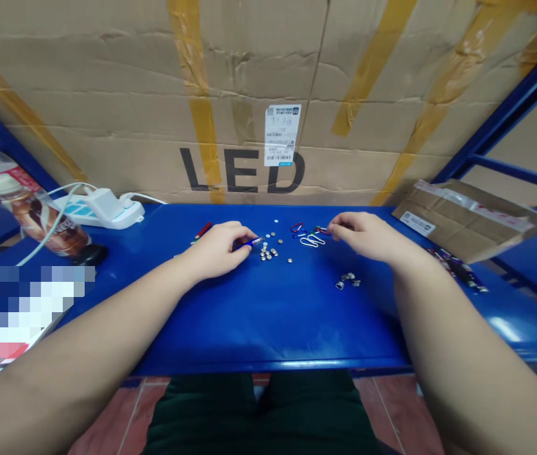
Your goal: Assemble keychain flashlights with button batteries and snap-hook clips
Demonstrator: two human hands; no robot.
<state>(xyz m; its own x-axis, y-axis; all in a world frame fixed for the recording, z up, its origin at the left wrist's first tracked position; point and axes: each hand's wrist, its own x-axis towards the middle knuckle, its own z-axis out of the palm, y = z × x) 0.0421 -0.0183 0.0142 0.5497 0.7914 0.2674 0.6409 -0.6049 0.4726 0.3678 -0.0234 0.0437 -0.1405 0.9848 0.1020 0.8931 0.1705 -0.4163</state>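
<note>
Here's the left hand point(216, 251), curled closed around a slim blue penlight point(249, 243), its silver tip pointing at a scatter of button cells point(267, 251). The right hand point(360, 237) is pinched up against a green carabiner point(320, 231), though I can't tell whether it's gripping. A white carabiner point(310, 242) and a red carabiner point(296, 227) lie just beside; the penlight's far end disappears inside the fingers.

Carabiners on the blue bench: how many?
4 visible: a red carabiner, a green carabiner next to the right hand, and two pale carabiners just below them. A small blue piece may be another; more could be hidden under that hand.
</note>
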